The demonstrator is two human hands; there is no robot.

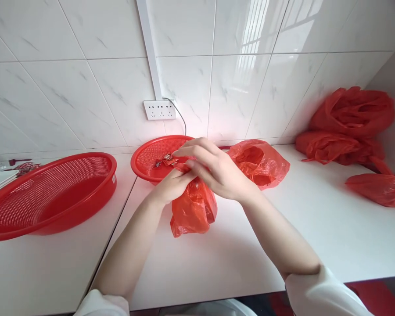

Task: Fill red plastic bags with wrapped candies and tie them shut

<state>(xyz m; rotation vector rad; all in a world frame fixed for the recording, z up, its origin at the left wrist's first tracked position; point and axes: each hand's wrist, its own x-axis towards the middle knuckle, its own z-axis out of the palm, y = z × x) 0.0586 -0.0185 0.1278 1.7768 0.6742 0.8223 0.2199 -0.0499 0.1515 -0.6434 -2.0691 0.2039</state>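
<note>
A red plastic bag (pixel 194 210) hangs bunched below my hands, just above or on the white table; which, I cannot tell. Its gathered neck is inside my left hand (pixel 173 184), whose fingers are closed round it. My right hand (pixel 212 164) arches over the left with its fingers bent, touching the top of the bag; its fingertips partly hide behind the left thumb. Right behind both hands stands a red perforated basket (pixel 145 156) with a few small red-and-white packets (pixel 167 160) in it.
To the left is a larger red perforated basket (pixel 95 206). An opened red bag (pixel 266 164) lies right of my hands. Filled red bags (pixel 352 114) are piled in the right corner, with another bag (pixel 378 188) before them. A power strip (pixel 159 110) is on the tiled wall.
</note>
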